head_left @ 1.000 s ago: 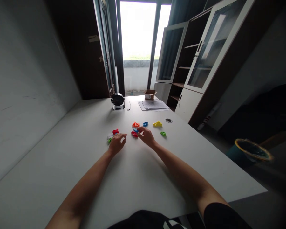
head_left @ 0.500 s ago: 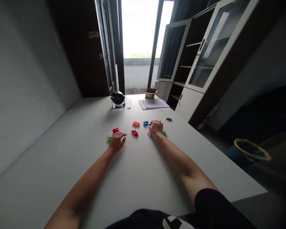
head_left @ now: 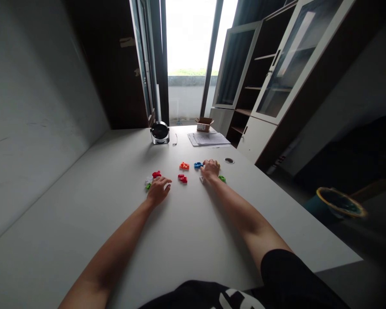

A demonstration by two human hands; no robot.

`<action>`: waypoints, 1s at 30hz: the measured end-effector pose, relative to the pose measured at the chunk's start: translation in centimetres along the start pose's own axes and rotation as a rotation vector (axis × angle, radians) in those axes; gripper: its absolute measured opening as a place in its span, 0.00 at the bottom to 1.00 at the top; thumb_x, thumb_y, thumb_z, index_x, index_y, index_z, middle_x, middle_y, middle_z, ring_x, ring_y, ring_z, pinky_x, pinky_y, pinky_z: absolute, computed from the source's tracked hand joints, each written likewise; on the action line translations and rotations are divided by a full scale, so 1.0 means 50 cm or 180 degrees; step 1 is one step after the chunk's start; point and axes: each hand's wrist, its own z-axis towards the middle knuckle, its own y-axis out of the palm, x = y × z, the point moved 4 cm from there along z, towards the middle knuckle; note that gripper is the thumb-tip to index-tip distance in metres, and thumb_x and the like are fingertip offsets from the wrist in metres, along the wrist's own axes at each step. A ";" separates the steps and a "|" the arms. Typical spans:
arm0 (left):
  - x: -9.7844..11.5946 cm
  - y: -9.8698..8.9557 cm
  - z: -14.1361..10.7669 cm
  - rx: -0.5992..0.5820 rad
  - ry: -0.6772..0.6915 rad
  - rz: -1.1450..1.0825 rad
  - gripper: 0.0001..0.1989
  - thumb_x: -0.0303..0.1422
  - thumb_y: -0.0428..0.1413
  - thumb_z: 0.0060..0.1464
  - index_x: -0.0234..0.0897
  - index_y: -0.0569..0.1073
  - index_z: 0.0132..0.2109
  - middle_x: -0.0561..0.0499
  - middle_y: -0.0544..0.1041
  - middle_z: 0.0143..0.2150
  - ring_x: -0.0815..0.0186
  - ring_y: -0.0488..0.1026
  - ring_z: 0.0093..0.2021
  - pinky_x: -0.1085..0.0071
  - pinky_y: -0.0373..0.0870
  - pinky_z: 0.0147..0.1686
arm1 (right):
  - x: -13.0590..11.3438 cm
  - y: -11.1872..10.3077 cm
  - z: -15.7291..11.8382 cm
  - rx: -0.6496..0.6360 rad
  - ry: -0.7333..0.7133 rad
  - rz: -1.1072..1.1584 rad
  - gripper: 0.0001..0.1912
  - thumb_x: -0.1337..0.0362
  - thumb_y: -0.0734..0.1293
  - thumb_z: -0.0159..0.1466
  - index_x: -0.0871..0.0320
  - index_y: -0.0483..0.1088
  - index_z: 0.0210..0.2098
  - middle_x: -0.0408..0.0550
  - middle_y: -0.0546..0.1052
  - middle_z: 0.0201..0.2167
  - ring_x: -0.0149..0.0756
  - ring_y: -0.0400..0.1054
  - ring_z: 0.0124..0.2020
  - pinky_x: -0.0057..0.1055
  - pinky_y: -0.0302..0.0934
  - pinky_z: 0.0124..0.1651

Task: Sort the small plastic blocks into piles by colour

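My left hand (head_left: 159,189) rests low over the table with its thumb and fingers apart and nothing between them. Next to its knuckles lie a red plastic piece (head_left: 156,174), a white piece (head_left: 148,180) and a green piece (head_left: 148,186), the green partly covered. My right hand (head_left: 210,170) is curled downward, its fingertips at the right end of a blue plastic piece (head_left: 198,165); what they grip is hidden. A white piece (head_left: 201,178), a green piece (head_left: 222,178) and a yellow piece (head_left: 218,165) show around this hand. Between the hands lie an orange piece (head_left: 184,165) and another red piece (head_left: 182,178).
Farther back on the white table (head_left: 180,240) stand a round black device (head_left: 160,130) and an open cardboard box (head_left: 204,124), with papers (head_left: 209,138) before the box. A cable hole (head_left: 229,161) is at the right. A bucket (head_left: 339,202) stands beyond the table's right edge.
The view has shifted slightly. My right hand has moved a little to the left among the pieces, closer to the blue one. My left hand stays nearly in place.
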 end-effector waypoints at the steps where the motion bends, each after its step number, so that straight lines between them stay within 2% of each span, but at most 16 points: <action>1: 0.000 0.000 0.000 0.0001 0.0002 0.0001 0.11 0.30 0.54 0.61 0.44 0.78 0.47 0.47 0.80 0.46 0.54 0.73 0.50 0.53 0.68 0.56 | -0.001 -0.001 0.000 0.0008 -0.0002 0.0004 0.13 0.57 0.66 0.65 0.55 0.73 0.45 0.57 0.71 0.48 0.51 0.56 0.54 0.42 0.49 0.57; 19: 0.004 -0.002 0.001 0.0024 -0.0030 0.0038 0.10 0.29 0.55 0.60 0.44 0.79 0.46 0.47 0.80 0.45 0.54 0.73 0.51 0.53 0.67 0.56 | -0.001 0.003 -0.003 -0.0069 -0.0005 -0.0092 0.14 0.56 0.65 0.65 0.55 0.74 0.46 0.57 0.71 0.49 0.51 0.56 0.54 0.42 0.48 0.58; 25: -0.008 -0.017 -0.002 0.0416 -0.0342 0.0255 0.08 0.29 0.54 0.59 0.44 0.78 0.41 0.46 0.80 0.45 0.52 0.70 0.54 0.52 0.65 0.55 | -0.004 0.011 -0.001 0.0039 -0.0070 -0.0207 0.13 0.57 0.65 0.65 0.58 0.75 0.43 0.59 0.71 0.48 0.51 0.55 0.53 0.43 0.47 0.57; 30: -0.025 -0.026 -0.005 0.0637 -0.0668 0.0321 0.10 0.28 0.53 0.58 0.42 0.78 0.44 0.44 0.80 0.49 0.49 0.68 0.54 0.51 0.64 0.53 | -0.006 0.007 -0.003 0.0020 -0.0006 -0.0202 0.13 0.56 0.66 0.65 0.57 0.76 0.42 0.59 0.71 0.47 0.52 0.56 0.53 0.43 0.47 0.58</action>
